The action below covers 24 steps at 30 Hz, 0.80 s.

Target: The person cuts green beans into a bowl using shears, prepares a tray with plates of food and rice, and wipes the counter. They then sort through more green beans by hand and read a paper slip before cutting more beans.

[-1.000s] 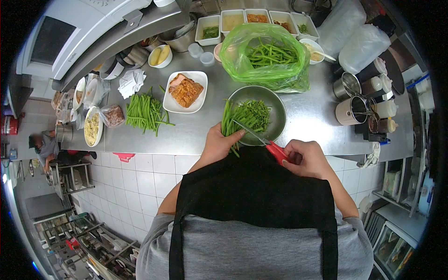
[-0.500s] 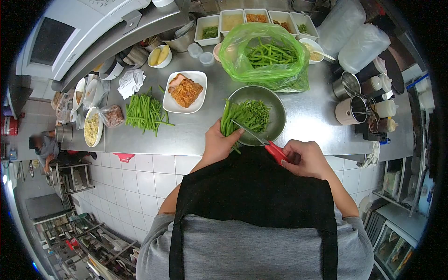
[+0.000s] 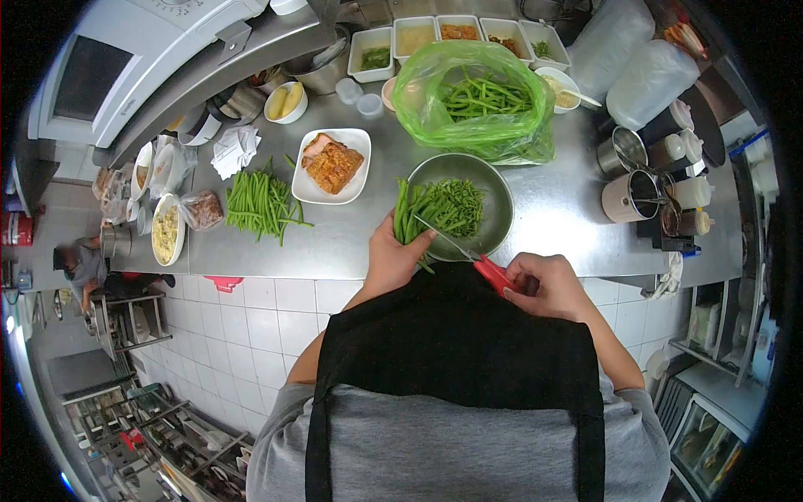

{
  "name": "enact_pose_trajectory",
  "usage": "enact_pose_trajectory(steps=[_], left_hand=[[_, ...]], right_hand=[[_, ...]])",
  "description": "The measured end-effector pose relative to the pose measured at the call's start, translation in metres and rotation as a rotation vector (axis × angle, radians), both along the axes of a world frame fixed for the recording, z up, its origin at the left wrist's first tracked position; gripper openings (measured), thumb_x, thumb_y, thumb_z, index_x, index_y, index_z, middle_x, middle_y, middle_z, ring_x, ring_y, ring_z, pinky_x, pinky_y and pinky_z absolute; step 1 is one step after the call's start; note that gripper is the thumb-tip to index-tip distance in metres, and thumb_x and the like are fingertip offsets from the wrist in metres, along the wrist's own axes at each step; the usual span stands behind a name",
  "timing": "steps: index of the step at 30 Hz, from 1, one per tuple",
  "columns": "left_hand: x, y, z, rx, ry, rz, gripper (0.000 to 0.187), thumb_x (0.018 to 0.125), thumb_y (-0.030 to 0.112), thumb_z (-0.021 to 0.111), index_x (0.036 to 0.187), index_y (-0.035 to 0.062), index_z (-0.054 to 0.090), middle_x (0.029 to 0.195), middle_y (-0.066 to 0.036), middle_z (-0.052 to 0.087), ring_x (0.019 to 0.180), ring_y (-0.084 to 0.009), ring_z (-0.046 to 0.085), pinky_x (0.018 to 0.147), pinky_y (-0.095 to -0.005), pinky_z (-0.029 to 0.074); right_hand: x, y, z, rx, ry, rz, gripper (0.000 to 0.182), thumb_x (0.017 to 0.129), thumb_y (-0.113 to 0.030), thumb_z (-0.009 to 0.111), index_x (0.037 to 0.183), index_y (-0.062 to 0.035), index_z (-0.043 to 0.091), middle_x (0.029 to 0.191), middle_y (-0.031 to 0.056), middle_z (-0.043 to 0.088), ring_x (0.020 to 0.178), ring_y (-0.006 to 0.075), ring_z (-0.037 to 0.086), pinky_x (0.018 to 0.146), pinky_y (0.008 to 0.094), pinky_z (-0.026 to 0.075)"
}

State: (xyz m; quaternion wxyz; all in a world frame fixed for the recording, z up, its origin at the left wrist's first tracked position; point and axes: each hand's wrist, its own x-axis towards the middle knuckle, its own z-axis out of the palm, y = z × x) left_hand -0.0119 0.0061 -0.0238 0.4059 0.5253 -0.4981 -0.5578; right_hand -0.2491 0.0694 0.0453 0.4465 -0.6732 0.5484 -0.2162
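Observation:
My left hand (image 3: pixel 397 253) is closed around a bunch of green beans (image 3: pixel 405 216) at the left rim of a metal bowl (image 3: pixel 499 209). Cut green bean pieces (image 3: pixel 454 207) lie in the bowl. My right hand (image 3: pixel 544 283) grips red-handled scissors (image 3: pixel 493 272), whose blades reach over the front of the bowl to the held beans. Behind the bowl, a green plastic bag (image 3: pixel 410 117) holds more long beans. Another pile of whole beans (image 3: pixel 258 205) lies on the counter to the left.
A white plate (image 3: pixel 308 191) carries a browned piece of meat (image 3: pixel 333 164). White containers (image 3: pixel 372 52) line the back of the steel counter (image 3: pixel 351 243). Sauce bottles (image 3: pixel 693 194) and a metal pot (image 3: pixel 619 151) stand right. Another person (image 3: pixel 79 263) is at far left.
Both hands, the beans and the scissors stay almost in the same place. The view has shifted very slightly.

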Motion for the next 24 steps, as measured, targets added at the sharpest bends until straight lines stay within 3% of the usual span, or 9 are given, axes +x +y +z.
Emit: enact_pose_trajectory(steps=[14,20,24], left_hand=[[-0.004,0.002,0.007,-0.016,-0.012,-0.001,0.040,0.075,0.002,0.066,0.111,-0.0048,0.050,0.096,-0.007,0.062,0.085,-0.0098,0.056,0.076,-0.0246,0.045],[0.001,0.001,0.009,-0.100,-0.259,-0.017,0.040,0.074,0.009,0.068,0.108,-0.0056,0.052,0.089,-0.013,0.064,0.081,-0.0135,0.060,0.072,-0.0268,0.047],[0.000,0.000,0.019,-0.119,-0.403,-0.083,0.040,0.073,0.007,0.070,0.108,-0.0047,0.054,0.093,-0.012,0.064,0.082,-0.0145,0.060,0.074,-0.0273,0.047]], right_hand=[[0.004,-0.003,-0.001,0.002,0.019,0.002,0.015,0.069,-0.016,0.068,0.075,-0.0053,0.058,0.061,0.0071,0.060,0.050,0.0178,0.059,0.049,0.0285,0.046],[0.003,-0.004,-0.004,0.123,-0.114,-0.045,0.014,0.071,-0.012,0.068,0.076,-0.0030,0.059,0.060,0.0063,0.060,0.052,0.0127,0.056,0.050,0.0259,0.044],[0.002,-0.005,-0.005,0.245,-0.155,-0.061,0.014,0.071,-0.012,0.067,0.075,-0.0010,0.059,0.061,0.0047,0.058,0.054,0.0090,0.053,0.051,0.0243,0.043]])
